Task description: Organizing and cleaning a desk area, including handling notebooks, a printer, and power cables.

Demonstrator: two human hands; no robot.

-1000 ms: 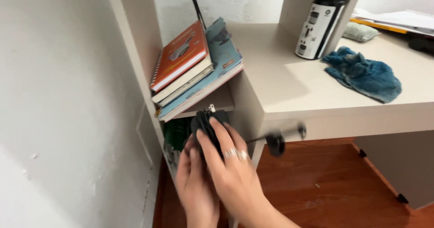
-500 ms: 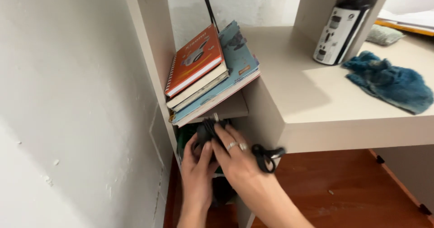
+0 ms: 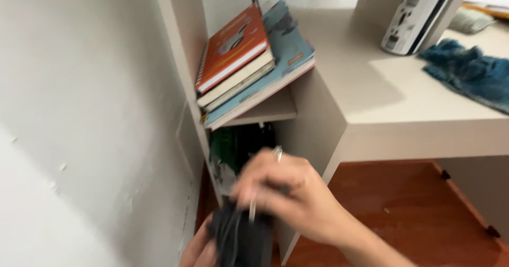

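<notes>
White wall left, beige shelf unit (image 3: 328,113) above hands; right hand (image 3: 289,195) clenched over black bundle (image 3: 241,238), blurred; left hand (image 3: 199,251) cupping bundle from below; stacked books (image 3: 249,60) above.

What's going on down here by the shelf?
A person's two hands are holding a black bundle, apparently a wrapped cord or charger, low in front of a beige shelf unit. The right hand covers it from above; the left hand supports it from below. The picture is blurred. A tilted stack of books rests on the shelf above, and a blue cloth lies on the desk.
</notes>
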